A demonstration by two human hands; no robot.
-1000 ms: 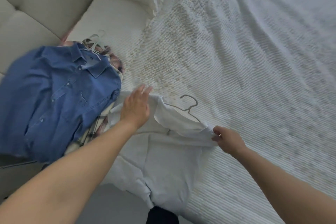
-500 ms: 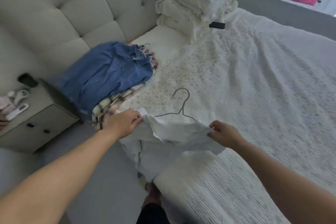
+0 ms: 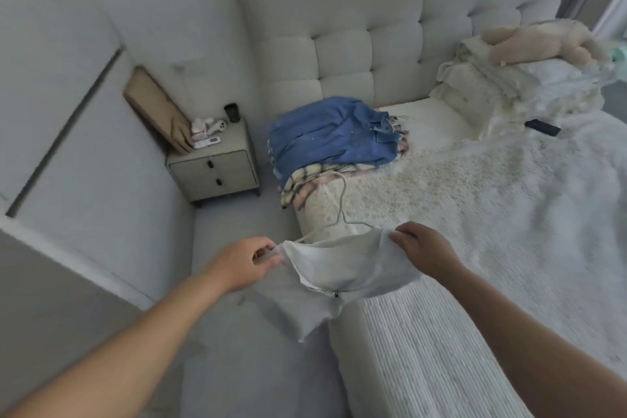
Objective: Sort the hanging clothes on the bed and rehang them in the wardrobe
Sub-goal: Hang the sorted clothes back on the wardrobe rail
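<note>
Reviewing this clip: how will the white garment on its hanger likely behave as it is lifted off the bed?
Probably floppy: the white garment sags between the left hand and right hand. Likely light, since fingertip pinches hold it up. The hanger looks like thin wire, so it may swing or slip out.

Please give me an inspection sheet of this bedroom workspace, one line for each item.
Surface: bed with white cover, partly blurred.
Job's things: white garment on a wire hanger, lifted at the bed edge; blue shirt on top of a plaid garment near the headboard.
Clutter: folded bedding, plush toy, dark flat object.
Grippers: left hand and right hand each pinch the white garment.
Cables: nothing seen.
Surroundings: nightstand holding small items.
</note>
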